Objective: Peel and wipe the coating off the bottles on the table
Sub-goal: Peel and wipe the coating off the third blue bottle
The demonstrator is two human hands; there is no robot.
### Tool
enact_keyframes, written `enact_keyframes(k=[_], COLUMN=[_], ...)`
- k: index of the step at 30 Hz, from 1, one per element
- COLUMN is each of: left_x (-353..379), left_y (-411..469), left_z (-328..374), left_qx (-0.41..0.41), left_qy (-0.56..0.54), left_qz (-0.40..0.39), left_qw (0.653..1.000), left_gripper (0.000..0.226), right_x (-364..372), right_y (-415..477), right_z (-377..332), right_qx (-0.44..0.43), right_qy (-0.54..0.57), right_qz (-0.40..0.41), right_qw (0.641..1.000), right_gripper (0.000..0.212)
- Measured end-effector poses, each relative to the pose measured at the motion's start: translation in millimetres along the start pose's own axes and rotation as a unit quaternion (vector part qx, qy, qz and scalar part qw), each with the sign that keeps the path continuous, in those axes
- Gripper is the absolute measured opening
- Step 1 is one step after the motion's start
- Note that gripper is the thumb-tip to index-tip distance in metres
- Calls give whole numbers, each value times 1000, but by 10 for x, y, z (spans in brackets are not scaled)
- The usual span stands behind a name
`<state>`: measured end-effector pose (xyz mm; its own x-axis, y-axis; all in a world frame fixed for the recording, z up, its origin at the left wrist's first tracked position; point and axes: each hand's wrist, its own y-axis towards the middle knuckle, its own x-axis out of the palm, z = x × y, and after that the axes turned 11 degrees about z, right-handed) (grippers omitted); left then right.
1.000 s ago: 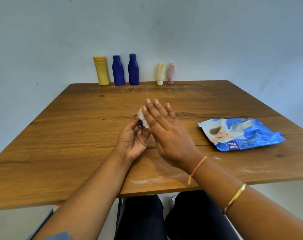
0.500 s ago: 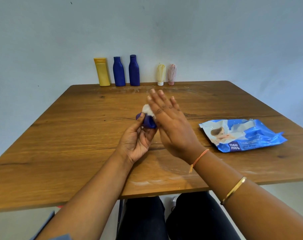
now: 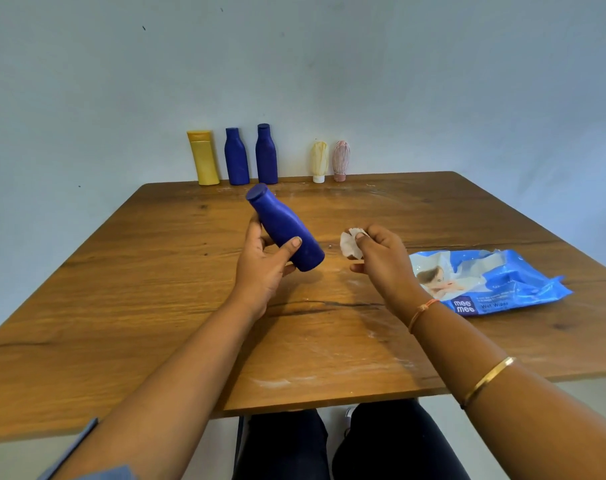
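Fingers [image 3: 255,226] of the left hand [image 3: 260,271] are wrapped round the back of a dark blue bottle [image 3: 284,226], with the thumb laid across its front, so the grip is firm about the lower half. The bottle is held up off the table [image 3: 156,289] and tilted, its flat cap pointing up and away from the fingers to the left and its base hanging lower toward the other hand.

Just to the right of that base, with a small gap between, the right hand [image 3: 384,261] has its fingers curled in and pinches a crumpled white wipe [image 3: 349,249] between thumb and forefinger. The wipe does not touch the bottle. An orange thread [image 3: 421,311] circles the right wrist and a gold bangle [image 3: 487,381] sits further up the forearm.

Right of the right-hand fingers and a little nearer the person lies a blue pack of wet wipes [image 3: 495,282], flat on the wood, its top torn open. Pale smears [image 3: 332,372] streak the tabletop below both hands.

Well beyond the fingers, at the far edge against the wall, five bottles stand upright in a row: a yellow bottle [image 3: 203,157], a first blue bottle [image 3: 236,156], a second blue bottle [image 3: 266,154], then, after a gap, a small cream bottle [image 3: 319,161] and a small pink bottle [image 3: 341,160], both standing on their caps.
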<state>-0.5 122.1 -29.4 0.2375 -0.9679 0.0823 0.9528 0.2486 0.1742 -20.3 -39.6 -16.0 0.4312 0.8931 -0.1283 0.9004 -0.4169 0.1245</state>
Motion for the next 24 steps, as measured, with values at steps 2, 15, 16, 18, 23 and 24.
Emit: enact_keyframes(k=[2,15,16,18,23,24], left_x=[15,382,450,573,886,943], left_y=[106,1278,1389,1607,2128,2230], left_z=[30,67,56,13,-185,-238], left_qx=[22,88,94,105,118,118], left_qy=[45,181,187,202,260,272], left_qz=[8,81,82,87,86,84], left_qw=[999,976,974,970,955,951], left_gripper=[70,44,44,42,43,43], right_x=[-5,-107,-106,-89,28,63], right_y=[54,890,1005,1228,1821,1937], right_z=[-21,-238,-245,-228,-80,-54], right_qx=[8,15,17,21,4,-7], right_qy=[5,-30,-30,-34,-115,-133], right_qz=[2,-5,-4,-8,-16,-15], right_qw=[1000,999,999,999,993,991], right_gripper=[21,18,18,18,21,23])
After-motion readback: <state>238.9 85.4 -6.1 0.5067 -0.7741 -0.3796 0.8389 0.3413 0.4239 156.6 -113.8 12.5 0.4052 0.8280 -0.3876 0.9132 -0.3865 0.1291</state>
